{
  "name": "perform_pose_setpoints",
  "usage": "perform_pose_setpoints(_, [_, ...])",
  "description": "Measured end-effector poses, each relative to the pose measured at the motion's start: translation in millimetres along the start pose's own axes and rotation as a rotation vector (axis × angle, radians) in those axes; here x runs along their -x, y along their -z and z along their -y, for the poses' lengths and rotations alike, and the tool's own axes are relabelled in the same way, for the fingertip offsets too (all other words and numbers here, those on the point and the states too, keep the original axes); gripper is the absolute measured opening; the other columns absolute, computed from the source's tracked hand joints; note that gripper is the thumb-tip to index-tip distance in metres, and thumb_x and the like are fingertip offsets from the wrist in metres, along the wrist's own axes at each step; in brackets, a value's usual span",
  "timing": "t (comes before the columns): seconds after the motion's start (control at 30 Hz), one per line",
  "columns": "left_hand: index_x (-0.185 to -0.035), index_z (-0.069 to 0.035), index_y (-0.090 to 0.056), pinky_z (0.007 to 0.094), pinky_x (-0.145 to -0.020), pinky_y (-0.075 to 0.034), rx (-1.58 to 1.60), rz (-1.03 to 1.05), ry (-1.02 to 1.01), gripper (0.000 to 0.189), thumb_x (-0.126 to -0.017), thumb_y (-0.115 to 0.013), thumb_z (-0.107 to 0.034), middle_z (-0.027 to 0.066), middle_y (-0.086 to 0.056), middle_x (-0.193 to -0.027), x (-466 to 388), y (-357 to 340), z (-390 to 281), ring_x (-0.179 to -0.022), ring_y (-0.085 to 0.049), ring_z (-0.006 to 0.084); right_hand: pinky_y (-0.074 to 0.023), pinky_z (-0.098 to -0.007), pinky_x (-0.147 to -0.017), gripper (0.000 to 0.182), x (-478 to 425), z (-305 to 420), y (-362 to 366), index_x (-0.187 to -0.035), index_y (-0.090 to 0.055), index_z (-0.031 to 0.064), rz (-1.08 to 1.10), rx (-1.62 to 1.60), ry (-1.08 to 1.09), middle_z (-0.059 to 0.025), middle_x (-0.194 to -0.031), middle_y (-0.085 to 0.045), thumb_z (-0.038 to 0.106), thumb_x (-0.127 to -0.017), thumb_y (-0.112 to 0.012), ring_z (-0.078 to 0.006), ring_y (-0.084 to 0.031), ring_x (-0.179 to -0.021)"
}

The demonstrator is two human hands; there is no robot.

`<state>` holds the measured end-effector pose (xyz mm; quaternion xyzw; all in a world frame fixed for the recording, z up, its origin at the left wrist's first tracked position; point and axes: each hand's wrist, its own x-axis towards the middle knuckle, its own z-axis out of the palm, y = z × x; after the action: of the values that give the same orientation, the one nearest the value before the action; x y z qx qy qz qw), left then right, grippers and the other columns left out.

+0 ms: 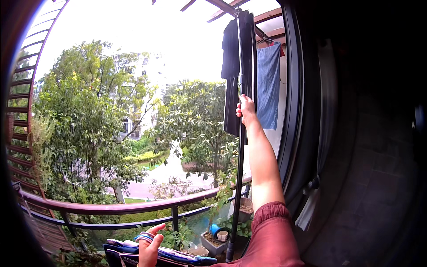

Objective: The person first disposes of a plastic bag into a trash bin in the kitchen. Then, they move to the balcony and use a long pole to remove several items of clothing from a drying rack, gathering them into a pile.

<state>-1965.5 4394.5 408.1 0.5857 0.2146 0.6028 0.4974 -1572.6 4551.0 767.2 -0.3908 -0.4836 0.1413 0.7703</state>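
Observation:
My right hand (247, 108), at the end of a raised, outstretched arm, grips a long black clothes pole (239, 173). The pole stands nearly upright, and its thin metal upper section reaches the wooden beams overhead. Black garments (231, 50), one with white stripes, hang around the pole's top; whether the tip holds their hanger cannot be made out. Low in the view, my left hand (148, 252) has several pale and blue hanger hooks (144, 236) looped around its fingers. Dark blue and white clothes (121, 248) hang bunched beneath that hand.
A blue cloth (269, 86) hangs behind the garments, beside the dark door frame (293, 100). A curved balcony railing (133, 207) crosses ahead. Planters (213, 245) stand near the pole's foot. Wooden slats (20, 126) rise at the left; a tied curtain (308, 200) hangs at the right.

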Motion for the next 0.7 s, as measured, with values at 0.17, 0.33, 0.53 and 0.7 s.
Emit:
perform_pose_setpoints(0.17, [-0.120,-0.004,-0.061,0.0201,-0.073,-0.038,0.032,0.050,-0.008,0.030,-0.092,-0.056,-0.011,-0.0001,-0.062,-0.106,-18,-9,14,-0.084,-0.048,0.0069,-0.0345,-0.0249,-0.034,0.030,-40,-11,5,-0.113,-0.051,0.0087,-0.030,0.020,0.102,-0.0023,-0.063,-0.046,0.033,-0.098,-0.044,-0.0105,-0.042,-0.042])
perform_pose_setpoints(0.33, [-0.121,-0.003,-0.060,0.0232,-0.076,-0.040,0.014,0.004,-0.033,0.030,-0.093,-0.056,-0.013,0.0005,-0.061,-0.100,-32,-16,30,-0.083,-0.049,0.0089,-0.0336,-0.0251,-0.033,0.030,-68,-20,-1,-0.113,-0.052,0.0085,-0.034,0.027,0.130,-0.0025,-0.063,-0.046,0.033,-0.098,-0.043,-0.0105,-0.042,-0.041])
perform_pose_setpoints(0.53, [-0.120,-0.003,-0.061,0.0223,-0.072,-0.040,-0.085,-0.059,-0.025,0.029,-0.093,-0.055,-0.012,-0.0002,-0.061,-0.098,-44,-13,55,-0.079,-0.048,0.0083,-0.0327,-0.0259,-0.030,0.033,-84,-26,-8,-0.117,-0.055,0.0048,-0.057,-0.009,0.196,-0.0009,-0.058,-0.046,0.030,-0.098,-0.045,-0.0090,-0.041,-0.037])
perform_pose_setpoints(0.7, [-0.121,-0.005,-0.061,0.0186,-0.062,-0.035,-0.044,-0.101,0.028,0.029,-0.092,-0.055,-0.010,-0.0021,-0.060,-0.092,-44,-8,68,-0.070,-0.043,0.0043,-0.0299,-0.0244,-0.030,0.031,-84,-11,-19,-0.113,-0.054,0.0048,0.043,-0.112,0.240,-0.0002,-0.059,-0.044,0.029,-0.099,-0.042,-0.0081,-0.039,-0.037])
